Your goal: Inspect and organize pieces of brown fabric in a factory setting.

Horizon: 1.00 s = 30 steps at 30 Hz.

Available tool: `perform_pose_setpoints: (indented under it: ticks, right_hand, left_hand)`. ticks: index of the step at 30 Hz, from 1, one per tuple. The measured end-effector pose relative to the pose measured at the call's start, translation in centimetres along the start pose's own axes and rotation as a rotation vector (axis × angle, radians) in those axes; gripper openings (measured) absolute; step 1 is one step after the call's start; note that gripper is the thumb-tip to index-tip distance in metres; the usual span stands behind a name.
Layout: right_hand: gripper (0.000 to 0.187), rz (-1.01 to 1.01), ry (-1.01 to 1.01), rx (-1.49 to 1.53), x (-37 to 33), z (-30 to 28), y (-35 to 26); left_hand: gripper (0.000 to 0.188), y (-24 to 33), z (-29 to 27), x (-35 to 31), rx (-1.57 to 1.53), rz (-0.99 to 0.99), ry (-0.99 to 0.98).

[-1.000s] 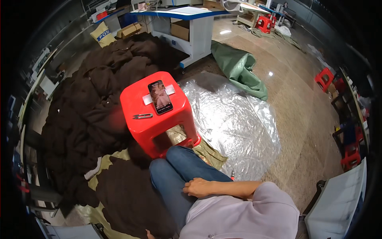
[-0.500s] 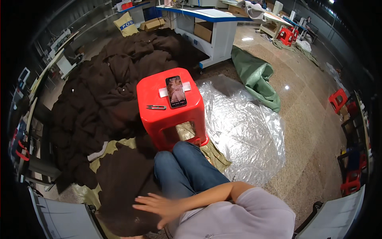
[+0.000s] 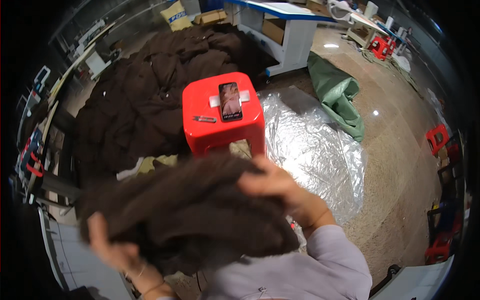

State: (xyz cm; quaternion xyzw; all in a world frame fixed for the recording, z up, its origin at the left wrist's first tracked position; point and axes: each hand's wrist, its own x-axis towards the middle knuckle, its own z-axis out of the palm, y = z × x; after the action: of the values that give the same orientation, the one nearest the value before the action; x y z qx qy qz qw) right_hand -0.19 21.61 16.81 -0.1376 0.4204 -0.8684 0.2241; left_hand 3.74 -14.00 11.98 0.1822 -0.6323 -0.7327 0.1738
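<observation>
A bundle of dark brown fabric (image 3: 185, 215) is lifted over my lap, blurred by motion. At its right end my right hand (image 3: 280, 187) is closed on it, thumb on the near side. By the lower left end my left hand (image 3: 117, 255) has the cloth between thumb and fingers, though smearing hides the exact hold. Just beyond the fabric stands a red plastic stool (image 3: 200, 132). On the stool lie a phone (image 3: 231, 102) with a lit screen and a small pair of thread snips (image 3: 204, 119). My knees are hidden behind the cloth.
A large heap of brown fabric (image 3: 155, 75) fills the floor at the far left. Clear plastic sheeting (image 3: 315, 160) and a green sack (image 3: 337, 95) lie to the right. A blue-edged white worktable (image 3: 295, 47) stands behind, and red stools (image 3: 382, 47) are farther off.
My right hand, spread over the brown fabric in my lap, has moved up and right and now grips it. My left hand has come into view, and the cloth has risen.
</observation>
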Motion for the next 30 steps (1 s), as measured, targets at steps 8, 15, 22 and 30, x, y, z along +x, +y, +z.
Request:
perform_pose_setpoints:
  ticks: [8, 15, 22, 30]
  right_hand:
    - [0.036, 0.378, 0.566, -0.480, 2.5, -22.6, 14.0]
    - [0.049, 0.218, 0.816, -0.514, -2.4, -28.5, 25.0]
    - [0.041, 0.063, 0.685, -1.065, -7.9, -25.4, 23.5]
    - [0.025, 0.219, 0.896, -0.420, -8.5, -26.7, 22.9]
  left_hand:
    - [0.049, -22.2, 8.3, -2.4, 0.998, 0.158, -0.477]
    - [0.054, -26.1, 3.8, -0.9, 0.734, 0.128, -0.096]
    - [0.045, -28.1, 1.6, 3.3, 1.032, 0.188, -0.196]
    - [0.028, -31.9, -4.8, 6.8, 0.974, 0.130, -0.283]
